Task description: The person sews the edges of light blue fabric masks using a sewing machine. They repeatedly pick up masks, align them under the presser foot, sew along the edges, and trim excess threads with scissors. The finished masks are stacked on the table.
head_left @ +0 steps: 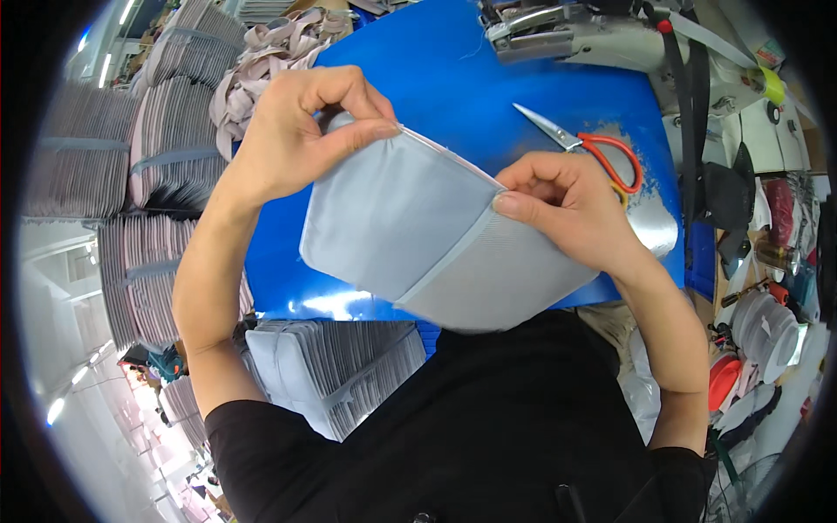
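Observation:
A light grey fabric panel (392,218) with a ribbed mesh section on its right and a thin pink edge along its top is held above the blue work surface. My left hand (314,131) pinches the top edge near its upper left corner, thumb over fingers. My right hand (554,200) grips the same edge farther right, thumb on the seam between the smooth and ribbed parts. Scissors with red handles (610,157) lie just behind my right hand, partly over a worn patch of the surface.
Banded stacks of fabric pieces (166,131) stand at the left and below the blue table (453,78). Loose pink strips (261,44) pile at the back left. A sewing machine (558,35) stands at the back right; assorted tools and bundles (758,322) crowd the right side.

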Demonstrator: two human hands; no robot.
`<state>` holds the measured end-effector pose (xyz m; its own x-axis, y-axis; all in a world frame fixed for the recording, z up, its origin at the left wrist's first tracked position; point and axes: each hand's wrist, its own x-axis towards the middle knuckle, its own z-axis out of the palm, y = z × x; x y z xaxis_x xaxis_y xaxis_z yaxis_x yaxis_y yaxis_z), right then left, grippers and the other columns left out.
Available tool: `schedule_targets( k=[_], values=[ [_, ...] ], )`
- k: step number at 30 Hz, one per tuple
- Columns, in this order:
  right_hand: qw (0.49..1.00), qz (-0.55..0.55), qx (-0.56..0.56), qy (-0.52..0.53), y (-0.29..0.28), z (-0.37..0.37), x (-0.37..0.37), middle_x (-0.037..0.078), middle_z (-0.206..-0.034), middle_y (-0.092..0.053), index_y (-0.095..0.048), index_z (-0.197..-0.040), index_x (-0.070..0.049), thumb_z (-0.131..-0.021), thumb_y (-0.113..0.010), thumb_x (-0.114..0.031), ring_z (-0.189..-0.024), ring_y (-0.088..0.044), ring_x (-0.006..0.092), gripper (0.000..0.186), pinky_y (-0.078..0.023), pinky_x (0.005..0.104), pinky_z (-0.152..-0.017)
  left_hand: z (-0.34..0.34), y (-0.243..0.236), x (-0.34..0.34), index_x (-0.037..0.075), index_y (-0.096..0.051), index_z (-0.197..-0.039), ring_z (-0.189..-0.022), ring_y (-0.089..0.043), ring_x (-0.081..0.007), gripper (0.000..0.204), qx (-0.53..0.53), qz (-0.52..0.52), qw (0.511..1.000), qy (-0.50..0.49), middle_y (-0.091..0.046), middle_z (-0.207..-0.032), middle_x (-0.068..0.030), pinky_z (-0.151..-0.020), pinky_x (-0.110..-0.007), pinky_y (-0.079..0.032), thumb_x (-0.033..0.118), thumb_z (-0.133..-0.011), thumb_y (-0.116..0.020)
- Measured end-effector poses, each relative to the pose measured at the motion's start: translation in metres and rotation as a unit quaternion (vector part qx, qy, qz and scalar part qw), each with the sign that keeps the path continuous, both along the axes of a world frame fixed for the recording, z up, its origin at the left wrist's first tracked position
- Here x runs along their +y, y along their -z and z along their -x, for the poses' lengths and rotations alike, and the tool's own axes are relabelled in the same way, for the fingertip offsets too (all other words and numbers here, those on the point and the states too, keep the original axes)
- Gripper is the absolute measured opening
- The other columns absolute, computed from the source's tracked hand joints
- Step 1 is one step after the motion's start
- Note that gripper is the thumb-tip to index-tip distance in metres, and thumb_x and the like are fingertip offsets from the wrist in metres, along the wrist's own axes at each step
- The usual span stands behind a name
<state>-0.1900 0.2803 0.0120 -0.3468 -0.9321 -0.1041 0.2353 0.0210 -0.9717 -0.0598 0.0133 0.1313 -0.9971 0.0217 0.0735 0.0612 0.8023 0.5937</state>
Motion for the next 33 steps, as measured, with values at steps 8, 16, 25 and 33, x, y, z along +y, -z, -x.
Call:
schedule_targets(
  k=[8, 16, 25, 33],
  values=[
    [0.997, -0.013, -0.052, 0.047, 0.0, 0.021, -0.027, 0.003, -0.089, -0.076, -0.075, -0.122, 0.001, -0.1, -0.072, -0.015, -0.075, -0.065, 0.0042, 0.027, -0.052, 0.0226, -0.069, 0.084, 0.017, -0.045, 0.004, -0.068, -0.081, -0.088, -0.07, -0.0163, 0.019, -0.034, -0.009, 0.999, 0.035, -0.074, -0.088, -0.0064, -0.088, -0.031, -0.052, 0.013, -0.088, -0.083],
    [0.987, -0.004, -0.081, 0.138, -0.004, 0.039, -0.045, 0.005, -0.097, -0.075, -0.074, -0.121, 0.004, -0.1, -0.072, -0.015, -0.084, -0.065, 0.007, 0.029, -0.052, 0.0234, -0.076, 0.131, 0.041, -0.061, 0.001, -0.077, -0.088, -0.081, -0.067, -0.014, 0.014, -0.008, -0.043, 0.999, -0.009, -0.075, -0.087, -0.0061, -0.079, -0.031, -0.054, 0.014, -0.087, -0.082],
    [0.984, 0.01, -0.081, 0.16, -0.007, 0.049, -0.056, 0.006, -0.098, -0.075, -0.075, -0.12, 0.004, -0.098, -0.074, -0.016, -0.087, -0.067, 0.0092, 0.029, -0.053, 0.0248, -0.078, 0.139, 0.042, -0.071, 0.001, -0.077, -0.111, -0.098, -0.067, -0.0154, 0.025, 0.05, -0.028, 0.998, 0.04, -0.076, -0.107, -0.0063, -0.091, -0.032, -0.053, 0.007, -0.087, -0.08],
    [0.972, 0.036, -0.084, 0.216, -0.002, 0.057, -0.068, 0.008, -0.1, -0.076, -0.076, -0.115, 0.004, -0.097, -0.074, -0.018, -0.087, -0.068, 0.01, 0.028, -0.053, 0.0255, -0.078, 0.167, 0.043, -0.083, 0.002, -0.073, -0.119, -0.108, -0.067, -0.0245, 0.035, 0.063, 0.056, 0.995, 0.048, -0.074, -0.118, -0.0107, -0.096, -0.036, -0.053, 0.007, -0.084, -0.08]
  ],
)
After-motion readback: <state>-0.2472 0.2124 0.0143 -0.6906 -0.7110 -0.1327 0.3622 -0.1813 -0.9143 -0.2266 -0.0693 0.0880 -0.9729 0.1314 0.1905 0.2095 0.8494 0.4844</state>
